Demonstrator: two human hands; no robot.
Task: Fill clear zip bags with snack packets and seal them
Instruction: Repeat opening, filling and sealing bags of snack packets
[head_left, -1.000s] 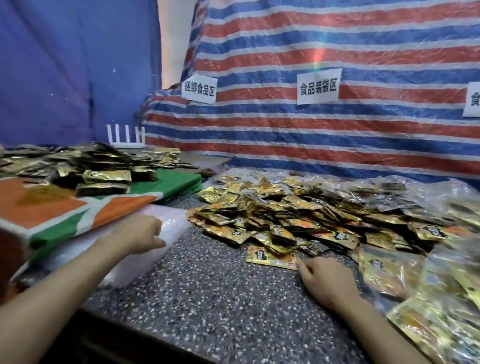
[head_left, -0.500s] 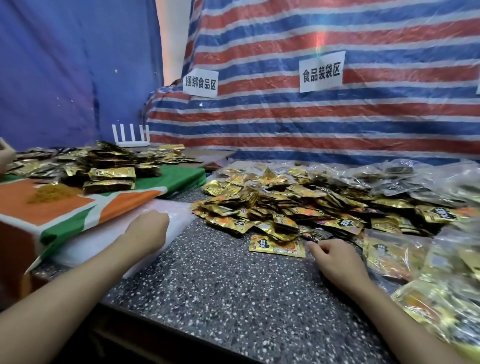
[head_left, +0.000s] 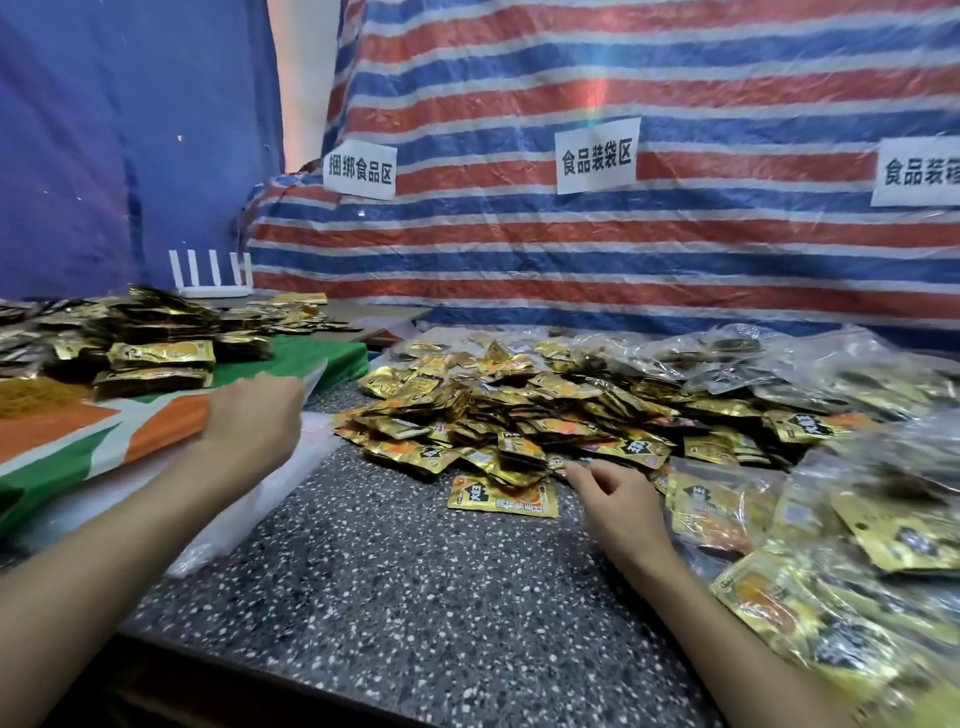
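L hand hangs over the stack of empty zip bags by the green/orange cloth. Its fingers are curled on the top edge of one clear bag, held above the stack. R hand is low over the speckled table, fingers loosely curled, tips at the near edge of the gold snack pkts pile. Can't tell if it's pinching one. A single pkt lies flat just beside it. Filled bags are heaped to the rt, touching the pile.
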